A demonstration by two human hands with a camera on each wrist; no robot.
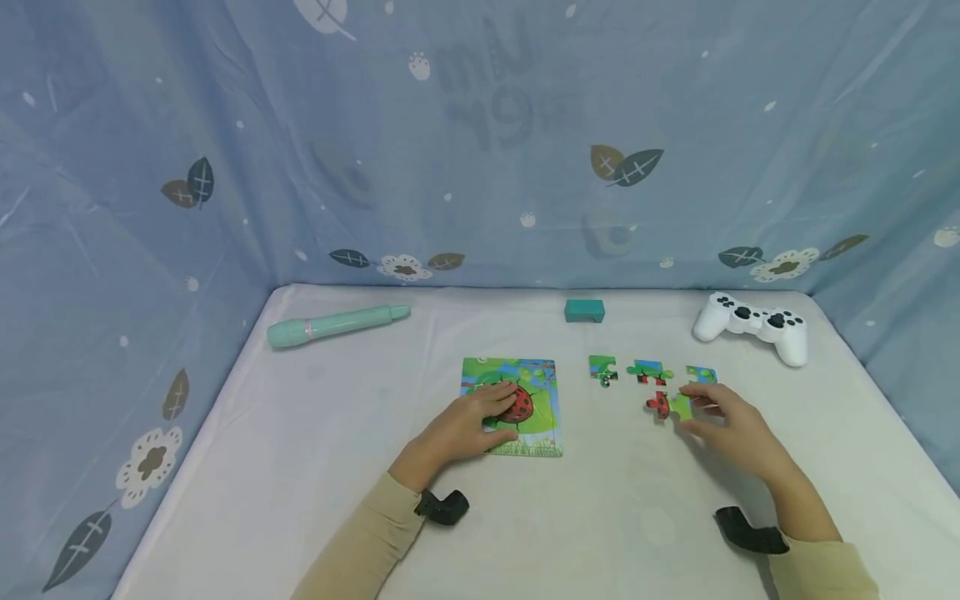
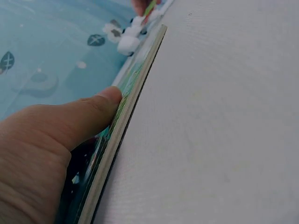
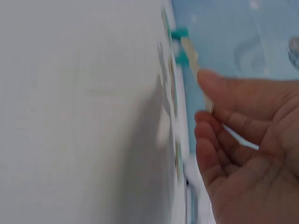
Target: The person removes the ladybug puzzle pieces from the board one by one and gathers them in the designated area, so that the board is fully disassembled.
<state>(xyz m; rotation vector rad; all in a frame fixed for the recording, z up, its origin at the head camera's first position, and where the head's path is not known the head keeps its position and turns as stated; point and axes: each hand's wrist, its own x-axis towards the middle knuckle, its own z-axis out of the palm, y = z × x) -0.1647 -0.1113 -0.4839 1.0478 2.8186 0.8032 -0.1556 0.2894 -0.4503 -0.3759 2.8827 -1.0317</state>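
My left hand (image 1: 467, 423) rests flat over the left part of a ladybug jigsaw puzzle (image 1: 546, 421), its fingers lying across the red ladybug picture. In the left wrist view the thumb (image 2: 96, 112) lies along the thick edge of the puzzle board (image 2: 126, 116). My right hand (image 1: 731, 429) pinches a red and green puzzle piece (image 1: 680, 407) between thumb and fingers. The right wrist view shows that piece (image 3: 190, 52) edge-on, raised off the white surface. Three loose pieces lie in a row behind it: a left one (image 1: 602, 368), a middle one (image 1: 650, 372) and a right one (image 1: 702, 374).
A teal block shaped like a small bridge (image 1: 584, 311) stands at the back of the white table (image 1: 600, 517). Behind the right hand lies a white game controller (image 1: 752, 323). A mint-green stick-like object (image 1: 337, 324) is at the back left. Blue patterned cloth (image 1: 480, 150) encloses the table.
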